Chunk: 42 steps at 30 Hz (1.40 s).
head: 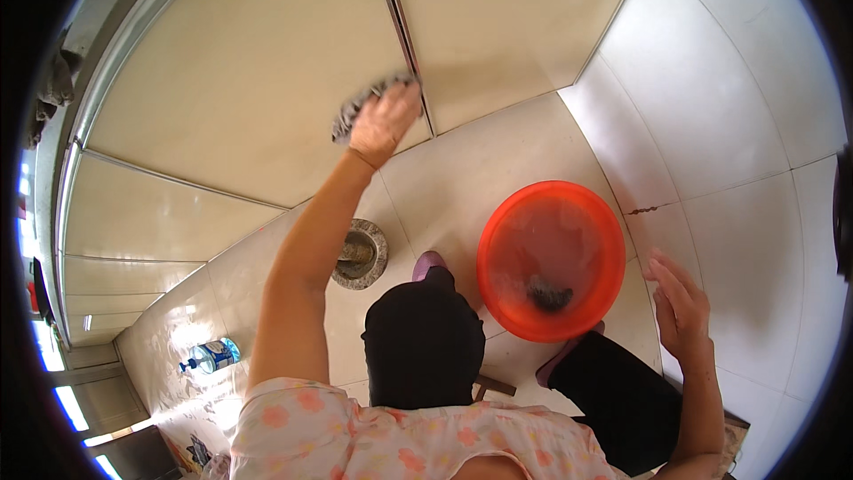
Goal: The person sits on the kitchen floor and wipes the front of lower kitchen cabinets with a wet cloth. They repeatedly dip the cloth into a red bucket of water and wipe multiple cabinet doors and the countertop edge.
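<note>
My left hand (388, 121) presses a bunched grey patterned cloth (353, 112) against a cream cabinet door panel (266, 67), beside the dark metal-edged gap between two panels. The hand is slightly blurred. My right hand (678, 303) is raised at the right with nothing in it, fingers partly spread, near the white tiled wall (740, 260). Between my hands, lower down, an orange-red plastic basin (486, 260) stands on the floor. It holds cloudy water, with a dark, bristly-looking object (549, 295) in it.
A stone mortar (378, 257) with something standing in it is on the tiled floor, partly behind my left arm. A pump bottle of blue liquid (214, 355) is at the lower left. My knees and feet flank the basin. Part of a wooden stool (496, 385) shows below.
</note>
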### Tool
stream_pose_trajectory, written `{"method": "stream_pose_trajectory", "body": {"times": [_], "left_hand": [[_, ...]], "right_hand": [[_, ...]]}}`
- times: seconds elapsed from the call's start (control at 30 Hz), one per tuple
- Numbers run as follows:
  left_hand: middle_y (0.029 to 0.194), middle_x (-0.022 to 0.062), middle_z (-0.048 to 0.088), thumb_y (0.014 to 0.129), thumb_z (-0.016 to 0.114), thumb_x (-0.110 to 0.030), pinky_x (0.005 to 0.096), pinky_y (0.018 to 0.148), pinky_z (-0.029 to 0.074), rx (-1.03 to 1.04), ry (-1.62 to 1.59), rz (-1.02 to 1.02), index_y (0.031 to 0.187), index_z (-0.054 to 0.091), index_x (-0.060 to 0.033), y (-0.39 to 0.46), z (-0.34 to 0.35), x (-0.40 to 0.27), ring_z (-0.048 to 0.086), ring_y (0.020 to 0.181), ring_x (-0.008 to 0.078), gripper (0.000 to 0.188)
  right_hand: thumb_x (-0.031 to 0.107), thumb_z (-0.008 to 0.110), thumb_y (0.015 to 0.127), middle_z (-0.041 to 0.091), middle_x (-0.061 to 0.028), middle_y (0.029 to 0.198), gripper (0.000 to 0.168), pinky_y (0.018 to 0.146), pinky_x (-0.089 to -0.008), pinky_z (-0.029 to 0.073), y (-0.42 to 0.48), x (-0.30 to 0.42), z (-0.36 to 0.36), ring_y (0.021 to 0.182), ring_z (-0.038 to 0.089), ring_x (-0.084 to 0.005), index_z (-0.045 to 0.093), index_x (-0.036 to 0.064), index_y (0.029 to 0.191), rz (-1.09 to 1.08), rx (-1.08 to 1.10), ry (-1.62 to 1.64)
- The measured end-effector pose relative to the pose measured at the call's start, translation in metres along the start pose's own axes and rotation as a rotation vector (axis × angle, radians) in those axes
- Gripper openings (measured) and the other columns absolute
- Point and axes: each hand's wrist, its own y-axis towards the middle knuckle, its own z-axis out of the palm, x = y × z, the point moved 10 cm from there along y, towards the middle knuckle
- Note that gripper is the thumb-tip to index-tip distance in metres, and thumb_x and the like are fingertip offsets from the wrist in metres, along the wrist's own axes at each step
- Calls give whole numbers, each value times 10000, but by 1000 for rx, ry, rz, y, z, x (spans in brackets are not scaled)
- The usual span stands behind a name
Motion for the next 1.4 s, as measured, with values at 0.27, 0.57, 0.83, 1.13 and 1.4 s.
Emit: {"method": "stream_pose_trajectory", "body": {"times": [0.27,0.57,0.83,1.13,1.4], "left_hand": [[1373,24,513,779,601,-90,424,1014,404,316,-116,70,1151,636,-117,-28,43,-26,422,1331,242,375],[1333,14,571,773,619,-88,420,902,432,-246,39,-128,1124,668,-154,58,-94,53,496,1278,235,360],[1449,61,458,819,589,-103,412,1105,372,552,-233,117,1211,618,-55,-71,113,-59,339,1410,238,397],[1261,-6,615,753,599,-61,395,864,419,-350,17,-192,1090,678,-162,83,-124,65,543,1205,223,361],[1461,45,453,854,559,-144,375,1045,421,65,90,253,1255,599,-96,-50,61,-30,388,1375,251,406]], "right_hand": [[-177,493,793,603,-236,1272,474,820,-360,559,-12,-15,-12,967,694,-314,590,-44,1237,27,-61,-19],[-155,500,806,593,-244,1283,458,816,-356,562,11,-7,3,973,697,-317,590,-40,1240,17,-11,-15],[-149,508,800,595,-249,1271,459,807,-362,568,13,-13,6,971,699,-322,594,-31,1235,41,14,-11],[-135,506,822,596,-221,1293,471,796,-351,553,11,-24,16,976,694,-292,580,-18,1272,63,28,2],[-190,479,801,581,-221,1315,508,804,-337,553,3,-37,15,983,694,-293,574,-34,1275,95,39,22]]}}
